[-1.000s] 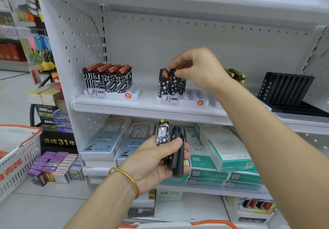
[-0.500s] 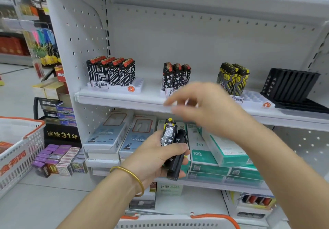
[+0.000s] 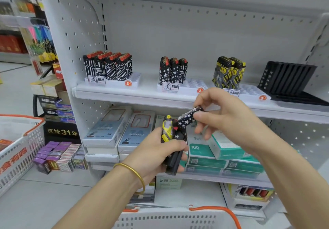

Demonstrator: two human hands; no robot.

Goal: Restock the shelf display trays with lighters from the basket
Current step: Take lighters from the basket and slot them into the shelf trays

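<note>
Centrally, low in the frame, the left hand (image 3: 154,152) clasps a bundle of lighters (image 3: 169,132) upright, thumb across their front, while the right hand (image 3: 226,116) pinches a star-patterned lighter (image 3: 188,117) between thumb and fingers, tilted up to the right with its lower end against the bundle. Above, on the shelf (image 3: 124,97), the middle display tray (image 3: 193,85) holds a few matching lighters at its left end. The white basket (image 3: 178,218) sits at the bottom edge.
</note>
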